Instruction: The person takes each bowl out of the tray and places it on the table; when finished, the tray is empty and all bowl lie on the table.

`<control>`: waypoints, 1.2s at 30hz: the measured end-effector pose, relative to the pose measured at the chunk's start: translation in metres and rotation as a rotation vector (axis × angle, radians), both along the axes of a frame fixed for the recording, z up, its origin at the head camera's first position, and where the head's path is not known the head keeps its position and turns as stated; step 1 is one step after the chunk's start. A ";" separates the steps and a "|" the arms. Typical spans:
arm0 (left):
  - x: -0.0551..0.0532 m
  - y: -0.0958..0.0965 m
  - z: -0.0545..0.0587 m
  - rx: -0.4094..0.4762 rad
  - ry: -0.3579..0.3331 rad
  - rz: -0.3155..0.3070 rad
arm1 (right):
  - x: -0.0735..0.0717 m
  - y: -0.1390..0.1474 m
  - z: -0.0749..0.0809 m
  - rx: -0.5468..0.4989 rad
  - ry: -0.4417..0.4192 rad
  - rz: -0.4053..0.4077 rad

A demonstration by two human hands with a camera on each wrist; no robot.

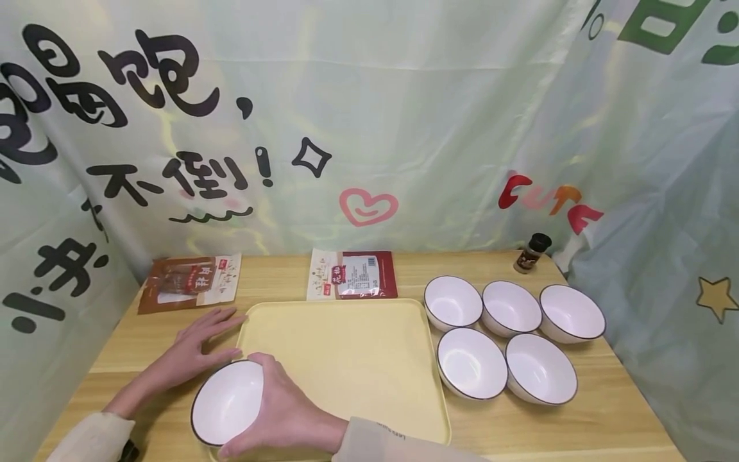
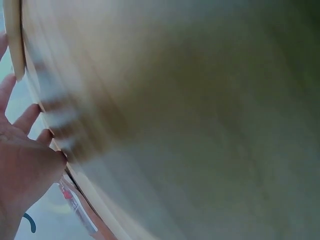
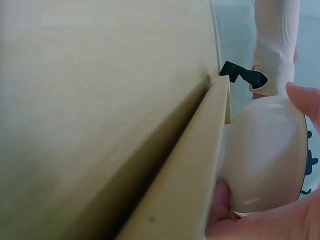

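My right hand [image 1: 291, 410] grips a white bowl [image 1: 228, 401] with a dark rim, thumb and fingers spread around its side. The bowl is upright over the front left corner of the yellow tray [image 1: 346, 359]. In the right wrist view the bowl [image 3: 265, 150] shows its outer wall against the raised tray edge [image 3: 185, 165]. My left hand [image 1: 199, 343] lies with fingers extended by the tray's left edge, just behind the bowl. The left wrist view shows that hand [image 2: 25, 155] with its fingers at the table surface, partly blurred.
Several matching white bowls [image 1: 472, 363] stand in two rows right of the tray. A brown spice packet [image 1: 190, 282] lies at the back left, and a red and white packet [image 1: 352, 276] behind the tray. A small black-capped jar [image 1: 531, 253] stands at the back right, before a printed curtain [image 1: 439, 160].
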State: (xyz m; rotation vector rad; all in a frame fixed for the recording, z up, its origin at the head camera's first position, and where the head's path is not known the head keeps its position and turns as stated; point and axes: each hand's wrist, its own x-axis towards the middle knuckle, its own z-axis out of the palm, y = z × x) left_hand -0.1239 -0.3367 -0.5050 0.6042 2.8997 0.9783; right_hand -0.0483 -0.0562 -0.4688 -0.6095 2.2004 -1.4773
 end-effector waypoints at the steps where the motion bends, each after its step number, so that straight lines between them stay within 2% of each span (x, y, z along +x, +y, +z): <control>1: 0.000 0.000 0.000 -0.001 0.000 0.000 | 0.000 0.000 0.001 0.005 -0.002 -0.003; 8: 0.001 -0.001 0.004 -0.018 -0.015 0.011 | 0.001 0.005 0.007 -0.001 -0.001 -0.018; 15: -0.002 0.000 0.005 -0.031 0.005 -0.001 | -0.001 0.015 0.016 -0.047 0.002 -0.052; 21: -0.003 -0.002 0.003 -0.030 0.017 -0.017 | -0.007 0.027 0.019 -0.091 0.010 -0.074; 36: 0.001 0.001 0.003 0.002 -0.026 0.000 | -0.024 0.068 0.039 -0.134 0.038 -0.130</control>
